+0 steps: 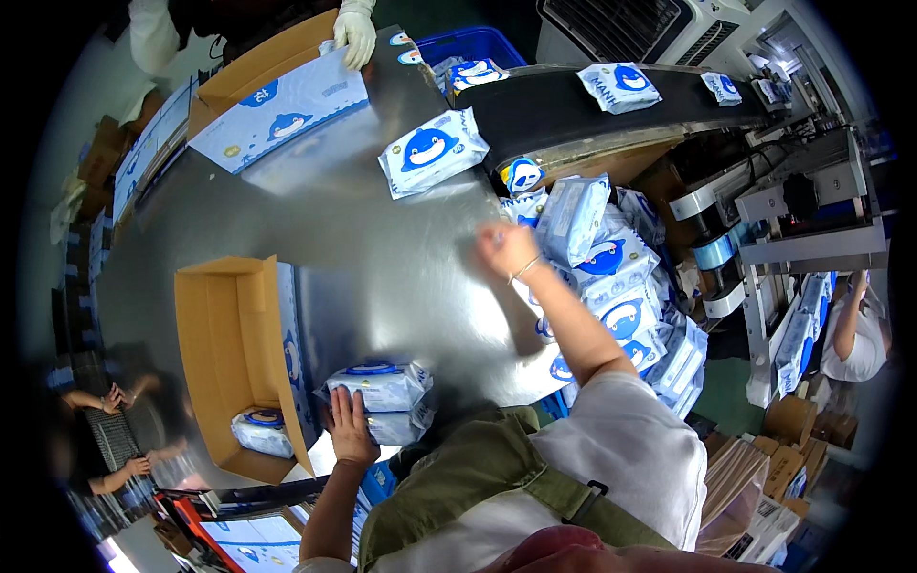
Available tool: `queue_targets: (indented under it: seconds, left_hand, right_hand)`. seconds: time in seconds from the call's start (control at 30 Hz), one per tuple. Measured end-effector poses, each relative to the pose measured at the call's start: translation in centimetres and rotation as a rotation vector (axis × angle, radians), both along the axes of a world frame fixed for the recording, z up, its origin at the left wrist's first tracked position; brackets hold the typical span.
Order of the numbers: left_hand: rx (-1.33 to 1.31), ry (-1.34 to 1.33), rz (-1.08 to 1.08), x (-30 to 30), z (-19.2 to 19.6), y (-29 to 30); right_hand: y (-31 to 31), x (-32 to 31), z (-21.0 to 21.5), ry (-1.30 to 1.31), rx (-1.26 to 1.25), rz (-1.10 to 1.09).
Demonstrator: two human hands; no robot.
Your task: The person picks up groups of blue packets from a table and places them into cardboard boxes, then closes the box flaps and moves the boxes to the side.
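Observation:
My left hand (350, 427) rests flat against a stack of two white and blue soft packs (382, 398) at the near edge of the steel table (334, 229). My right hand (506, 250) reaches out over the table toward a heap of the same packs (611, 277) on the right, fingers bent, holding nothing that I can see. An open cardboard box (229, 353) lies on its side left of the stack, with one pack (260, 430) inside it.
A single pack (432, 151) lies at the table's far side. A black conveyor belt (573, 110) carries more packs (619, 86). A gloved hand of another person (355, 33) holds a printed carton (277, 105) at the far edge. Cardboard boxes (793, 430) stand at the right.

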State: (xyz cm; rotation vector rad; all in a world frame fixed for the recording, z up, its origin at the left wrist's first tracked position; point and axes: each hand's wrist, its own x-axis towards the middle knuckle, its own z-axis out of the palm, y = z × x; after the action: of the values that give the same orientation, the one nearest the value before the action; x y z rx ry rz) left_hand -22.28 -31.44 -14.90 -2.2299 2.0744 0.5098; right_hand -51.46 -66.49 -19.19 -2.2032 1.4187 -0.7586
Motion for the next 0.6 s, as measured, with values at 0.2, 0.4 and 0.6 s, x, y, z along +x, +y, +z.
queue_targets:
  seconds: [0.2,0.4,0.6]
  left_hand:
    - [0.048,0.024,0.020,0.0,0.4,-0.2]
    - [0.114,0.013,0.050,-0.2,1.5,-0.5]
    - [0.086,-0.011,0.048,-0.3,1.8,-0.3]
  right_hand:
    - [-18.4,-10.6,9.4,0.313,-0.479,-0.196]
    - [-26.0,-10.4,9.5,0.923,-0.245,-0.322]
    - [-22.6,2.7,13.6,0.857,-0.083,0.007]
